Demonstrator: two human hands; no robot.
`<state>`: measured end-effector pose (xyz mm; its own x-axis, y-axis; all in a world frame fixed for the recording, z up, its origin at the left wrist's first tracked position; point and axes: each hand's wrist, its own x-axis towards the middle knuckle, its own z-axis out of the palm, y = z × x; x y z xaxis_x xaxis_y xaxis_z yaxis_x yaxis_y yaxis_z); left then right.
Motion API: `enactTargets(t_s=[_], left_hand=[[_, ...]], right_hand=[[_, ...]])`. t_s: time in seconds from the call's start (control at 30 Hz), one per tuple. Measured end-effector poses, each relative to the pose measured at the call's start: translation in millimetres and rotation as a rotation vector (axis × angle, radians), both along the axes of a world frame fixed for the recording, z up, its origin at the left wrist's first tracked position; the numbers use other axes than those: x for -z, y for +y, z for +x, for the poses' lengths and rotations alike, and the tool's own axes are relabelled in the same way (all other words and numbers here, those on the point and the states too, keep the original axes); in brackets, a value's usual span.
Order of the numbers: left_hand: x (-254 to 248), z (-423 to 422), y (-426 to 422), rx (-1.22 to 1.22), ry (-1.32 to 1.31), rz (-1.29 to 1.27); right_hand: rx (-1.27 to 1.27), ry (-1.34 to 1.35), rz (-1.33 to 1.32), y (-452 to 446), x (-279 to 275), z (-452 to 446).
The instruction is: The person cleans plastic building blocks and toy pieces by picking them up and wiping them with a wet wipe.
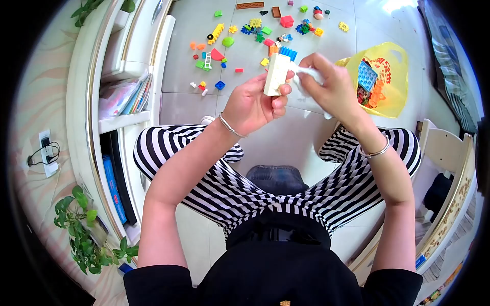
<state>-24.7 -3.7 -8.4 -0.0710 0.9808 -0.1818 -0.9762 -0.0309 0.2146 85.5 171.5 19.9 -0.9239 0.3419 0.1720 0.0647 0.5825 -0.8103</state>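
My left hand [253, 106] is closed around a cream-white toy block [276, 76], held upright above the floor between my knees. At its right side, my right hand [329, 84] pinches a crumpled white cloth or wipe [312, 77], which meets the block's edge. A loose end of the cloth hangs below my fingers. Just behind the block's top shows a blue ridged piece [289, 52]; whether it touches the block I cannot tell.
Scattered toy pieces cover the tiles ahead, among them a yellow wheeled piece [216, 33], a white ladder [207, 60] and a blue brick [220, 85]. A yellow plastic bag [395, 81] holding toys stands at right. A white cabinet [124, 124] is at left, a chair [444, 148] at right.
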Motion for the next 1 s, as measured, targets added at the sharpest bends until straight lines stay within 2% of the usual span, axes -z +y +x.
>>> enactTargets(t_s=[0.03,0.1,0.13,0.2,0.23,0.3,0.43,0.53,0.6,0.7,0.77,0.83,0.9,1.0], left_hand=[[-0.5,-1.2,0.4,0.002,0.004,0.0],[1.0,-2.1,1.4,-0.078,0.024,-0.017],[1.4,-2.3,2.3,-0.076,0.021,-0.02],[0.4,-3.9,4.8,-0.092,0.447,-0.251],[0.6,-4.1,5.1,-0.087,0.449,-0.25],[-0.8,-3.7,7.3,-0.047,0.638,-0.277],[-8.6,3.4,13.4,-0.128,0.654,-0.342],[-8.1,4.2,16.3,-0.168,0.713,-0.36],[-0.6,4.6,16.5,-0.138,1.145,-0.327],[4.2,6.3,16.3,-0.028,1.285,-0.305],[6.2,6.8,16.1,-0.01,1.302,-0.31],[-0.9,8.5,18.6,0.011,1.319,-0.304],[-12.0,13.5,21.6,0.013,0.841,-0.392],[-9.4,13.6,22.8,0.056,0.707,-0.324]], right_hand=[[-0.04,-0.019,0.163,0.0,1.9,1.0],[-0.022,-0.008,0.152,0.1,0.2,1.7],[0.039,0.072,0.016,1.4,-4.3,0.7],[0.101,0.227,-0.171,4.4,-15.3,-2.0],[0.106,0.229,-0.17,6.2,-15.5,-0.3],[-0.008,0.181,-0.077,11.5,-15.6,4.2],[-0.009,-0.007,0.2,12.7,-4.8,12.8],[0.01,0.015,0.182,10.7,-7.8,14.6],[0.03,0.027,0.163,9.8,-9.3,14.6],[0.036,0.11,0.152,7.1,-3.6,13.2],[-0.151,0.128,0.294,2.6,-1.0,16.6],[-0.126,0.084,0.238,0.6,-0.5,20.0],[-0.063,-0.13,0.153,7.3,-3.7,25.0],[-0.011,-0.182,0.124,19.1,1.6,34.9]])
